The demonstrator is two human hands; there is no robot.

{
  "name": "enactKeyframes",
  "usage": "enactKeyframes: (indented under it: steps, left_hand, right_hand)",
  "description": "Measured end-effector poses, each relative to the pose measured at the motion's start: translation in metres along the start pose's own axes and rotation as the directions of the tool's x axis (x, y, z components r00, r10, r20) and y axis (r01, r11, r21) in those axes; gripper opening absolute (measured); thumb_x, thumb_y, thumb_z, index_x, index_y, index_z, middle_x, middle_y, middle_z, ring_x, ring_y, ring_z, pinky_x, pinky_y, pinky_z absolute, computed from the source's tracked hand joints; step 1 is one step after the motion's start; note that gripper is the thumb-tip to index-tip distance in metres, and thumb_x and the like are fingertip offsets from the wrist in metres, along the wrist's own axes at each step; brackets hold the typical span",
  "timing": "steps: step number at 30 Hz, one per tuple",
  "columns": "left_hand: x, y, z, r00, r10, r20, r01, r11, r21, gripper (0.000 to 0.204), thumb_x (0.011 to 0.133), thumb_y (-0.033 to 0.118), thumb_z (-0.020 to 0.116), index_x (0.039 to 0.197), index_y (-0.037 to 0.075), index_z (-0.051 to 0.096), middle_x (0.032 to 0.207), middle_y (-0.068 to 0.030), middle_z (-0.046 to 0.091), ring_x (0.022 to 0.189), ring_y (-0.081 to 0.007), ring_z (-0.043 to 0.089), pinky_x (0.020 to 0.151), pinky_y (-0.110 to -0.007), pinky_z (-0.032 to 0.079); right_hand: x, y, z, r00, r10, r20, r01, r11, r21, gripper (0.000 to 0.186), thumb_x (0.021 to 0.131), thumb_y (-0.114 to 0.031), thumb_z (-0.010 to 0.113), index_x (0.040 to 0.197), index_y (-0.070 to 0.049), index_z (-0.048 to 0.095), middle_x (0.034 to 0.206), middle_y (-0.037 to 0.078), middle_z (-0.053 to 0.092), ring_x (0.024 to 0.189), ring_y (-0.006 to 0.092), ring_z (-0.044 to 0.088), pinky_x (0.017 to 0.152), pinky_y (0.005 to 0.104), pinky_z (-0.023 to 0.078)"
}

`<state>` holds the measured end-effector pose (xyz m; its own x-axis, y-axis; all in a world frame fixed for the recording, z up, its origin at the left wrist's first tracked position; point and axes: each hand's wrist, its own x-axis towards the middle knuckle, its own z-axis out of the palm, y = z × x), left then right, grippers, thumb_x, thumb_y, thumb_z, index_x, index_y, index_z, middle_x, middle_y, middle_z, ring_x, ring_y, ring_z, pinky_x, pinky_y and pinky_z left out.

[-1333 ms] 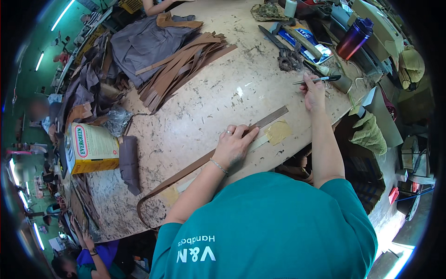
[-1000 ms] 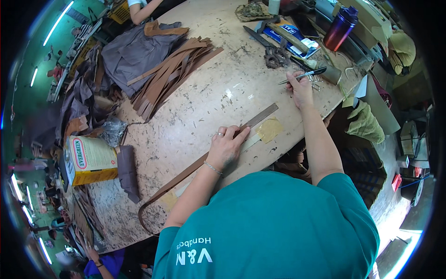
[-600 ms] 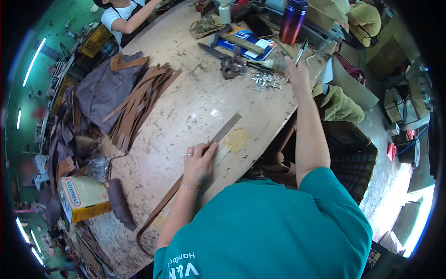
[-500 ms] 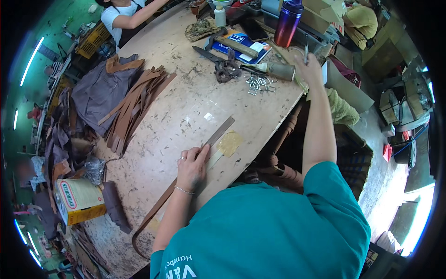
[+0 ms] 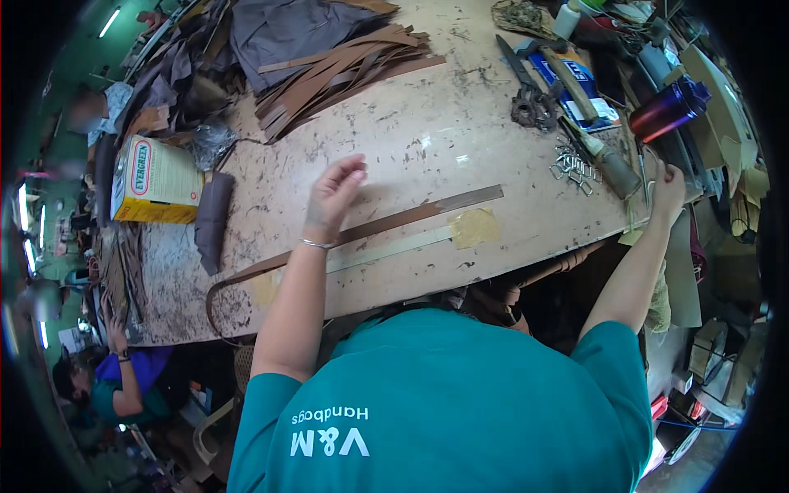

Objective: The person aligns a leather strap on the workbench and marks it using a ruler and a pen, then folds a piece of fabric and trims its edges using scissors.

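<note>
My left hand (image 5: 335, 193) is raised above the bench, fingers loosely curled and holding nothing I can see. Below it a long brown leather strap (image 5: 386, 218) lies beside a pale strip (image 5: 386, 252) and a yellowish patch (image 5: 473, 228), its left end curling down. My right hand (image 5: 666, 185) is at the bench's right end, fingers slightly bent and apart, beside a slim silvery pen-like object (image 5: 644, 181). Near it are small metal buckles (image 5: 575, 171), a brush-like tool (image 5: 612, 168), black scissors (image 5: 526, 90) and a hammer (image 5: 575, 86).
Brown strips (image 5: 337, 78), grey leather (image 5: 279, 41), a yellow-white tin (image 5: 156, 187) and a dark roll (image 5: 212, 222) occupy the left of the bench (image 5: 444, 131). A purple flask (image 5: 666, 111) lies in view at the right among boxes. A co-worker (image 5: 123, 386) sits at lower left.
My left hand has lifted off the strap and moved up. My right hand, earlier holding a pen, has moved to the bench's right end and its grip has loosened. The view has shifted.
</note>
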<state>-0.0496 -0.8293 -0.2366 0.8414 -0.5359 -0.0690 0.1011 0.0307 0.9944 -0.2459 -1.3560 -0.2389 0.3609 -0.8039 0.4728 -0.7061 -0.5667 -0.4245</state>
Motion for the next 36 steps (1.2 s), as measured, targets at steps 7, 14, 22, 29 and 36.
enactKeyframes:
  steps: [7, 14, 22, 29, 36]
  left_hand:
    - [-0.057, 0.004, -0.057, 0.967, 0.233, -0.107, -0.073, 0.653, 0.754, 0.028, 0.073, 0.014, 0.062, 0.097, 0.001, 0.057, 0.087, -0.0109, 0.056, 0.083, -0.0199, 0.052, 0.073, -0.027, 0.041]
    - [-0.088, -0.013, -0.074, 0.954, 0.297, 0.035, -0.154, 0.387, 0.909, 0.03, 0.065, 0.017, 0.068, 0.091, 0.005, 0.06, 0.087, -0.0108, 0.054, 0.083, -0.0262, 0.049, 0.075, -0.033, 0.04]
    - [-0.091, -0.009, -0.078, 0.955, 0.289, 0.063, -0.175, 0.378, 0.909, 0.023, 0.066, 0.017, 0.067, 0.085, 0.007, 0.059, 0.086, -0.0072, 0.053, 0.084, -0.0261, 0.048, 0.071, -0.035, 0.042]
    - [-0.078, -0.013, -0.08, 0.951, 0.195, 0.241, -0.301, 0.402, 0.865, 0.021, 0.07, 0.012, 0.063, 0.087, 0.007, 0.051, 0.079, -0.0097, 0.052, 0.077, -0.0266, 0.05, 0.065, -0.036, 0.042]
    - [-0.092, 0.053, -0.075, 0.924, -0.122, 0.361, -0.133, 0.786, 0.604, 0.025, 0.077, 0.007, 0.059, 0.101, 0.004, 0.053, 0.072, -0.0047, 0.049, 0.062, -0.0117, 0.046, 0.056, -0.023, 0.039]
  right_hand:
    - [-0.156, -0.142, -0.005, 0.801, -0.548, 0.241, 0.393, 0.784, 0.48, 0.024, 0.071, -0.017, 0.063, 0.093, -0.007, 0.06, 0.085, 0.01, 0.057, 0.079, 0.024, 0.054, 0.073, 0.0321, 0.043]
    - [-0.181, -0.179, -0.003, 0.594, -0.65, 0.473, 0.481, 0.759, 0.439, 0.037, 0.07, -0.025, 0.064, 0.104, -0.013, 0.057, 0.093, 0.009, 0.049, 0.092, 0.0257, 0.046, 0.081, 0.0333, 0.039]
    - [-0.186, -0.195, -0.007, 0.542, -0.567, 0.62, 0.522, 0.805, 0.281, 0.039, 0.066, -0.025, 0.068, 0.102, -0.015, 0.056, 0.095, 0.008, 0.048, 0.091, 0.0249, 0.046, 0.081, 0.0332, 0.039]
    - [-0.184, -0.196, -0.006, 0.525, -0.46, 0.716, 0.167, 0.881, 0.443, 0.023, 0.068, -0.01, 0.066, 0.085, -0.005, 0.052, 0.079, 0.006, 0.053, 0.072, 0.0185, 0.054, 0.071, 0.0264, 0.042]
    - [-0.149, -0.14, -0.116, 0.922, -0.261, 0.284, -0.115, 0.517, 0.848, 0.024, 0.076, 0.001, 0.056, 0.098, -0.007, 0.053, 0.084, 0.0, 0.053, 0.08, 0.0077, 0.05, 0.072, 0.0215, 0.042]
